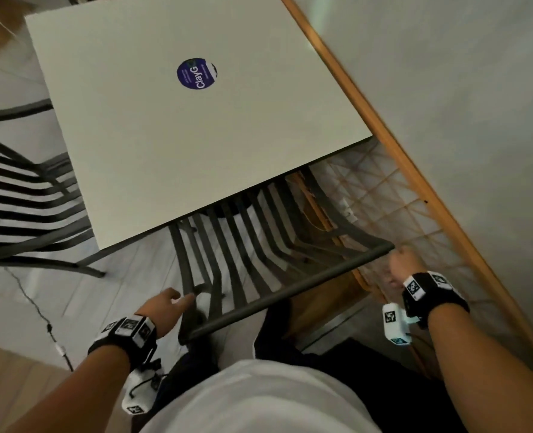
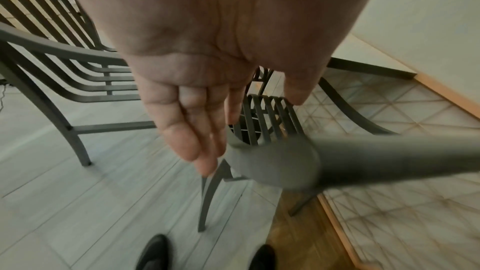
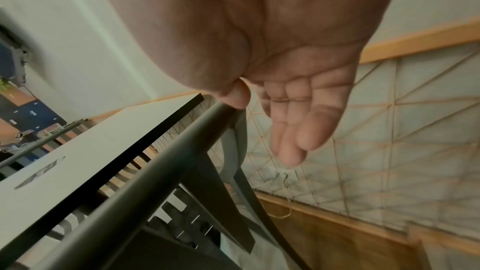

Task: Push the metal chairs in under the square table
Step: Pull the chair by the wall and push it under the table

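Starting from the left: second grey slatted metal chair [image 1: 31, 195] sits at the left side of the white square table [image 1: 196, 126], seat mostly out from under the top, well apart from both hands. Not pushed in yet, by our read.

Our left hand [image 1: 162, 304] hangs at the left end of the near grey slatted metal chair [image 1: 243, 245], fingers straight and close together, thumb apart, holding nothing. Left wrist view shows the fingertips [image 2: 205, 165] just beside the rounded corner of the backrest top rail [image 1: 290, 292]; contact is too blurred to call.

That rail's long axis runs left to right across our front, between the two hands, roughly parallel to the table's near edge. Seat slats already run under the top; the backrest is near the edge but not up against it.

Our right hand [image 1: 401, 264] is at the rail's right end. Thumb looks to be on the tube in the right wrist view; fingers [image 3: 298, 130] loose, together, off it, not wrapped.

Both hands sit on our side of the rail, so the push goes straight away from us; neither is clearly nearer. A wood-trimmed wall [image 1: 384, 126] runs close along the right.
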Available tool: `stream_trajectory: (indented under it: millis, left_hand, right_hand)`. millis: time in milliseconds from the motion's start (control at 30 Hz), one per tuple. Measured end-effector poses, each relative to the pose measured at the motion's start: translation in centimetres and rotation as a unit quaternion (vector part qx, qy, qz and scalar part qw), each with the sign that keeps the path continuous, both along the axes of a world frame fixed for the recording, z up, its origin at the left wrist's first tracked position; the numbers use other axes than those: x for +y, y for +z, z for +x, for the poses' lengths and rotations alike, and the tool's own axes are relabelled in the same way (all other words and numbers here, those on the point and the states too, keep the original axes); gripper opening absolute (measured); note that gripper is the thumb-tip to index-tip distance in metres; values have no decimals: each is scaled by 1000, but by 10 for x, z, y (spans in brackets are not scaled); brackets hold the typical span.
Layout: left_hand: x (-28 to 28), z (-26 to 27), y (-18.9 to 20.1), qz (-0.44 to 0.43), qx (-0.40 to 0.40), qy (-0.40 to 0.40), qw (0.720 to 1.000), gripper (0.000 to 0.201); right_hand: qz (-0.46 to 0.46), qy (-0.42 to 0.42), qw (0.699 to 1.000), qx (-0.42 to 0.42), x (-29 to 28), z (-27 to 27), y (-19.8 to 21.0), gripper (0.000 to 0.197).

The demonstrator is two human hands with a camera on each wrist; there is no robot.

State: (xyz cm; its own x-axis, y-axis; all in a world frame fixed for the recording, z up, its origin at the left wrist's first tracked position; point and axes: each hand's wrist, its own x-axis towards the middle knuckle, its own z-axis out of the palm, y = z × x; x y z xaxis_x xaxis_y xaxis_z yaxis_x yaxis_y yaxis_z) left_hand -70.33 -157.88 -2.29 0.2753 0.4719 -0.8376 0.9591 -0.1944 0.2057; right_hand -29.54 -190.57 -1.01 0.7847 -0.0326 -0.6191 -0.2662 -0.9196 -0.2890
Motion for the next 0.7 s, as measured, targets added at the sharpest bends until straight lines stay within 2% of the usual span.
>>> stream_trajectory:
  millis: [100,267,333,433,533,633,700]
  left_hand:
    - [-28,8,1,-43,16,22,999,52]
    - [-50,22,-7,-37,44,50,997,51]
    - [-56,29,-5,-50,49,54,996,54]
    - [-61,40,-6,-63,34,66,995,56]
    - [-73,60,-9,-78,58,55,994,51]
    - [-93,84,-8,-79,54,2,995,45]
    - [-102,93,-9,-92,58,-76,991,38]
  right_hand:
    - [91,-66,993,29,2,13,-10,31]
    - [163,-69,981,79,12,24,4,27]
    - [161,-39,983,75,15,28,6,16]
    - [128,0,992,22,11,47,-1,15]
    - [79,5,997,0,11,78,1,18]
    - [40,15,999,-32,14,110,4,30]
    - [10,77,996,-35,16,125,5,38]
